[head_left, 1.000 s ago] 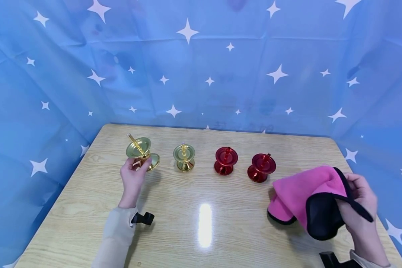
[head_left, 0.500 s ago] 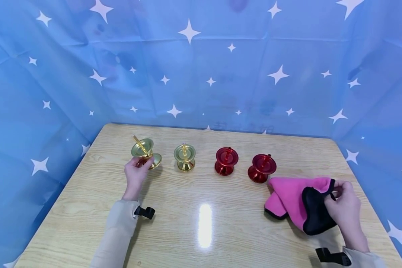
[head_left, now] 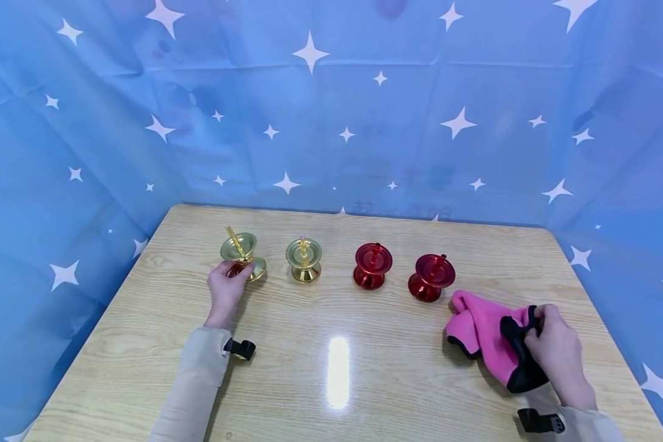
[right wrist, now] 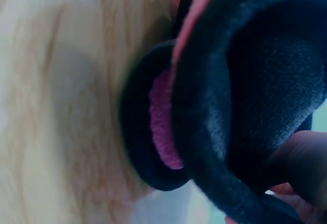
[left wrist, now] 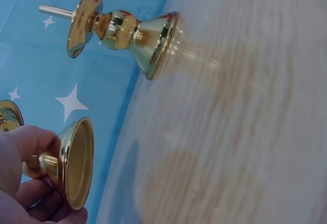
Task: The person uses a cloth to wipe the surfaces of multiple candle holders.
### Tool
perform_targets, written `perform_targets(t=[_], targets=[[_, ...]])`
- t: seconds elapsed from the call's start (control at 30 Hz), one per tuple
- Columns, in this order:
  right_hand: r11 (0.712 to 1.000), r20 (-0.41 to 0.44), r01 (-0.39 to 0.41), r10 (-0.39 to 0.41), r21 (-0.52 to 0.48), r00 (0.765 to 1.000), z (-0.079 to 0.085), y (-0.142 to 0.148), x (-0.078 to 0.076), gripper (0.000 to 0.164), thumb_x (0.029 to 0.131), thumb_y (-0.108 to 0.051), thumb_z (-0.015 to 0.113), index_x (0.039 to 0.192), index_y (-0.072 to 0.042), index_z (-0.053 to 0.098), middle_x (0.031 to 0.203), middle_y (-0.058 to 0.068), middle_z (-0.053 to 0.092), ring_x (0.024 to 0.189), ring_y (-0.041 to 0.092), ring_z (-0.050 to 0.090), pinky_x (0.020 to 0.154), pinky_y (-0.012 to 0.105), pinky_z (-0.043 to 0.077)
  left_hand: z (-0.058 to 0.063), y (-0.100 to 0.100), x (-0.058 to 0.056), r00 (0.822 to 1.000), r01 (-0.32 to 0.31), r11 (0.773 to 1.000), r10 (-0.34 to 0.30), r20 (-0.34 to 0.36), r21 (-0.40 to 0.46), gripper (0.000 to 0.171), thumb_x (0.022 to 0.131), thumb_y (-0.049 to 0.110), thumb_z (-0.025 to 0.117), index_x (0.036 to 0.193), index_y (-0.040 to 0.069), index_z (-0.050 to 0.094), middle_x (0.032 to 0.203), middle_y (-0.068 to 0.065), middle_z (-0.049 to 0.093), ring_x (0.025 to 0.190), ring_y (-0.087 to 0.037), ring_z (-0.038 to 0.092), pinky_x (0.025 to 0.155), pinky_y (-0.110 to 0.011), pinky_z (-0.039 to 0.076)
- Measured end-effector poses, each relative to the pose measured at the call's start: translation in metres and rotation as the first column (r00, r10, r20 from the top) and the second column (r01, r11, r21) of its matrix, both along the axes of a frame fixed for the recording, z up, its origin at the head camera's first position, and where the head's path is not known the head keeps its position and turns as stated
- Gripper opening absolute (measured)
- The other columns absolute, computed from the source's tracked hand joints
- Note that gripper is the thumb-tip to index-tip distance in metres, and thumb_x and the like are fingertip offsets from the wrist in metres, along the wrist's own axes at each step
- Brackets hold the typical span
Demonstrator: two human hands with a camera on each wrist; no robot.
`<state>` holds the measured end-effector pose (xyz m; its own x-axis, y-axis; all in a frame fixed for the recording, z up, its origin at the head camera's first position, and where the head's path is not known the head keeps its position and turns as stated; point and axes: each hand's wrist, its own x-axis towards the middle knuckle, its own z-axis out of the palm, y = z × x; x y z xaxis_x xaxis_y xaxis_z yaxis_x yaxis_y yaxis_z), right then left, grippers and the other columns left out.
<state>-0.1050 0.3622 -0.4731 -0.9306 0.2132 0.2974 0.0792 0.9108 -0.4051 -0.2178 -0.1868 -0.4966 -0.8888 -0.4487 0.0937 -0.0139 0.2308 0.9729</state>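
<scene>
At the table's left, my left hand (head_left: 228, 294) grips a gold candle holder (head_left: 258, 268) by its stem. That holder tilts, and its flared base (left wrist: 79, 162) hangs just off the tabletop in the left wrist view. Beside it a second gold candle holder (head_left: 305, 268) stands upright with a short spike in its dish. On the right, my right hand (head_left: 559, 350) pinches the edge of a pink cloth with black trim (head_left: 488, 331). The cloth hangs in loose folds, part of it low over the table. Close up, its dark fleecy side (right wrist: 276, 81) fills much of the right wrist view.
Two red candle holders stand near the middle, one (head_left: 372, 265) right of the gold pair and the other (head_left: 431, 277) close to the cloth. Behind the wooden table (head_left: 287, 356) hangs a blue star-patterned sheet (head_left: 331, 153).
The pink cloth and right hand have come lower and a little left, the cloth bunching up. The left hand has shifted slightly right with the gold candle holder, lowering it somewhat.
</scene>
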Motion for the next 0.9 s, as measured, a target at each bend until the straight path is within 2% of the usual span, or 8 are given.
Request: perform_targets(t=[0.07, 0.27, 0.53, 0.7, 0.9], targets=[[1.0, 0.027, -0.004, 0.004, -0.009, 1.0, -0.003, 0.001, -0.001, 0.032, 0.065, 0.006, 0.058, 0.094, 0.006, 0.043, 0.067, 0.024, 0.054, 0.054, 0.04, 0.05, 0.047, 0.05, 0.036, -0.002, -0.001, 0.0, 1.0, -0.002, 1.0, 0.002, 0.004, -0.003, 0.025, 0.076, 0.002, 0.073, 0.097, -0.01, 0.068, 0.097, -0.025, 0.066, 0.071, 0.004, 0.055, 0.064, -0.007, 0.045], [0.998, 0.168, -0.014, 0.023, -0.054, 0.986, -0.008, 0.003, -0.002, 0.048, 0.068, 0.001, 0.066, 0.106, 0.01, 0.038, 0.075, 0.036, 0.054, 0.066, 0.052, 0.053, 0.057, 0.056, 0.041, -0.006, -0.003, -0.001, 1.0, 0.004, 1.0, -0.003, 0.019, -0.024, 0.023, 0.075, 0.003, 0.074, 0.095, -0.009, 0.069, 0.093, -0.022, 0.068, 0.068, 0.006, 0.054, 0.062, -0.008, 0.044], [0.997, 0.17, -0.007, 0.02, -0.078, 0.985, -0.011, 0.005, -0.002, 0.048, 0.068, 0.002, 0.063, 0.107, 0.012, 0.038, 0.079, 0.04, 0.053, 0.07, 0.054, 0.053, 0.059, 0.057, 0.041, -0.01, -0.005, -0.003, 0.999, 0.004, 0.999, -0.002, 0.04, -0.051, 0.023, 0.076, 0.005, 0.075, 0.095, -0.008, 0.07, 0.092, -0.02, 0.068, 0.068, 0.006, 0.053, 0.062, -0.007, 0.044], [0.996, 0.2, 0.005, 0.014, -0.094, 0.98, -0.011, 0.008, -0.002, 0.048, 0.07, 0.002, 0.061, 0.11, 0.014, 0.037, 0.084, 0.041, 0.052, 0.074, 0.054, 0.053, 0.062, 0.057, 0.042, -0.011, -0.006, -0.002, 0.999, 0.011, 0.999, -0.009, 0.05, -0.052, 0.024, 0.077, 0.006, 0.074, 0.096, -0.008, 0.069, 0.095, -0.022, 0.067, 0.068, 0.008, 0.053, 0.063, -0.007, 0.044], [0.994, 0.202, 0.027, -0.006, -0.101, 0.979, -0.011, 0.011, 0.0, 0.045, 0.073, -0.001, 0.061, 0.109, 0.014, 0.038, 0.083, 0.038, 0.054, 0.071, 0.049, 0.055, 0.057, 0.047, 0.042, -0.013, -0.006, -0.004, 0.997, 0.014, 0.998, -0.01, 0.075, -0.056, 0.026, 0.077, 0.007, 0.075, 0.098, -0.007, 0.069, 0.098, -0.023, 0.068, 0.07, 0.007, 0.053, 0.063, -0.007, 0.044]])
